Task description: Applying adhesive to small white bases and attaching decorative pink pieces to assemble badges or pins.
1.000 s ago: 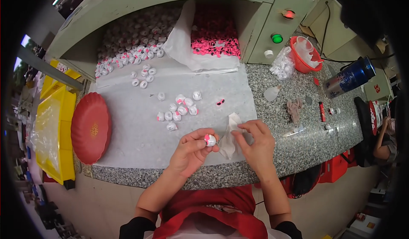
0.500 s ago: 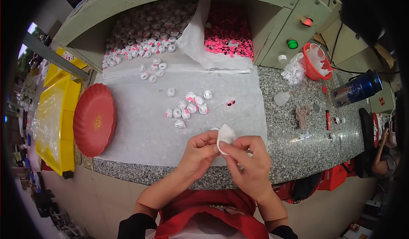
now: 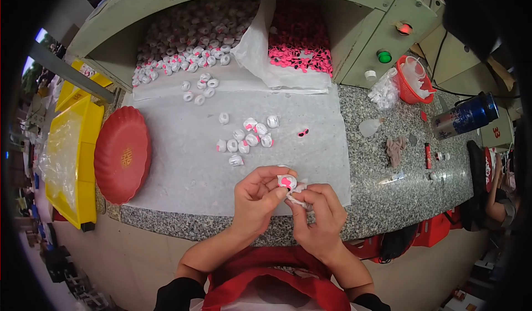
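A small white cap with a pink centre is pinched in the fingertips of the left hand just above the counter's near edge — raised, it seems, for close work. A bit of white material is gripped by the curled right hand, touching the cap; loose caps lie apart on the white sheet.

Glossy red plastic plate, matt white paper sheet — speckled polished stone counter.

Cam: single head-worn fisheye, L of pair | Faces: steeply down & fwd over granite table | Range: close, hands at lower centre, forearms enter from bottom edge | Rim: straight edges bend, corners dark | Shared view: n/a, one view only
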### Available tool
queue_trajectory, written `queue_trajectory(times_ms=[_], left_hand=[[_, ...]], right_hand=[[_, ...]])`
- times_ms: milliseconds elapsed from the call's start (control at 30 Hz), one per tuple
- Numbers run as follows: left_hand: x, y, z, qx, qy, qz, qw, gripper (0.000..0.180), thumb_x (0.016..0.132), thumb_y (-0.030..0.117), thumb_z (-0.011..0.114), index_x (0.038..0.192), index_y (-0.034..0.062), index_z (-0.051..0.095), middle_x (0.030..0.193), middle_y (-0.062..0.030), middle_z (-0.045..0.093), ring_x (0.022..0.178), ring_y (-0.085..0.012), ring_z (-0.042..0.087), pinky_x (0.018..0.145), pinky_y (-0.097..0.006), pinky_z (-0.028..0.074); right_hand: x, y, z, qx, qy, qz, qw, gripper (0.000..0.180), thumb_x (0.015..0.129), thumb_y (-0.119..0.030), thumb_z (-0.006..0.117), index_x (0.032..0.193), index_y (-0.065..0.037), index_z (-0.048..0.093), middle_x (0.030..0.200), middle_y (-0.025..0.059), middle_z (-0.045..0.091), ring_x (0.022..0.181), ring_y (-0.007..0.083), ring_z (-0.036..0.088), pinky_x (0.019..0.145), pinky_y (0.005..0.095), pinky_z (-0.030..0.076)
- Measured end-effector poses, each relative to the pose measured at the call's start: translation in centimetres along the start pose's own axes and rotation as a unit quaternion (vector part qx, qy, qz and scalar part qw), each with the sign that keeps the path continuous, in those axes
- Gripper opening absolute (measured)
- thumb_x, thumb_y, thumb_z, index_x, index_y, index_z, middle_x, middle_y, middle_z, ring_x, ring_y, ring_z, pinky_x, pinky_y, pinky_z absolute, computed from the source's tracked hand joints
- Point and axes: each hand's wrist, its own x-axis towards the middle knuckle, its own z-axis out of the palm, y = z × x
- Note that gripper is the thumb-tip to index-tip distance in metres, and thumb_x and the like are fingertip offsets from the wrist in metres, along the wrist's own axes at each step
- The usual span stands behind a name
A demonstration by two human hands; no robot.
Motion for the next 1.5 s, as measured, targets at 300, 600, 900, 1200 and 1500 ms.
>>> queue_trajectory(times_ms=[300, 600, 900, 1200, 1500], left_hand=[[-0.3, 0.1, 0.7, 0.067, -0.031, 0.034, 0.997, 0.026, 0.078, -0.008, 0.053, 0.104, -0.0046, 0.051, 0.106, -0.0166, 0.054, 0.094, -0.0243, 0.058, 0.086, -0.038, 0.048], [-0.6, -0.1, 0.9, 0.108, -0.046, 0.075, 0.990, 0.029, 0.077, -0.011, 0.052, 0.105, -0.0069, 0.049, 0.107, -0.0178, 0.052, 0.096, -0.0230, 0.057, 0.085, -0.032, 0.047], [-0.6, 0.1, 0.7, 0.098, -0.016, 0.010, 0.995, 0.028, 0.075, -0.012, 0.055, 0.103, -0.0079, 0.054, 0.099, -0.0145, 0.057, 0.092, -0.0190, 0.058, 0.081, -0.028, 0.048], [-0.3, 0.2, 0.8, 0.125, -0.034, 0.055, 0.990, 0.029, 0.074, -0.013, 0.057, 0.103, -0.0080, 0.056, 0.105, -0.0163, 0.055, 0.094, -0.0205, 0.058, 0.080, -0.029, 0.048], [-0.3, 0.2, 1.0, 0.173, -0.068, 0.060, 0.981, 0.033, 0.076, -0.014, 0.055, 0.108, -0.0081, 0.054, 0.109, -0.0171, 0.052, 0.099, -0.0212, 0.055, 0.084, -0.030, 0.048]], right_hand=[[-0.1, -0.4, -1.9, 0.081, 0.017, 0.082, 0.993, 0.020, 0.066, 0.005, 0.067, 0.083, 0.000, 0.058, 0.079, 0.0089, 0.053, 0.069, 0.0150, 0.051, 0.060, 0.0233, 0.042], [-0.4, -0.3, -1.8, 0.138, 0.044, 0.086, 0.986, 0.025, 0.063, 0.009, 0.067, 0.085, 0.000, 0.059, 0.083, 0.0094, 0.051, 0.073, 0.0155, 0.051, 0.061, 0.0227, 0.042], [0.3, 0.2, -1.5, -0.029, 0.039, -0.052, 0.997, 0.030, 0.058, 0.008, 0.067, 0.085, -0.003, 0.062, 0.077, 0.0072, 0.054, 0.065, 0.0204, 0.054, 0.051, 0.0276, 0.044], [-0.7, 0.4, -2.0, 0.006, -0.078, -0.012, 0.997, 0.022, 0.058, 0.003, 0.067, 0.077, -0.004, 0.057, 0.071, 0.0075, 0.053, 0.055, 0.0199, 0.055, 0.047, 0.0267, 0.043], [-0.1, 1.2, -5.2, 0.013, -0.056, 0.157, 0.986, 0.046, 0.068, 0.005, 0.062, 0.112, -0.002, 0.054, 0.110, 0.0137, 0.052, 0.104, 0.0235, 0.051, 0.085, 0.0324, 0.043]])
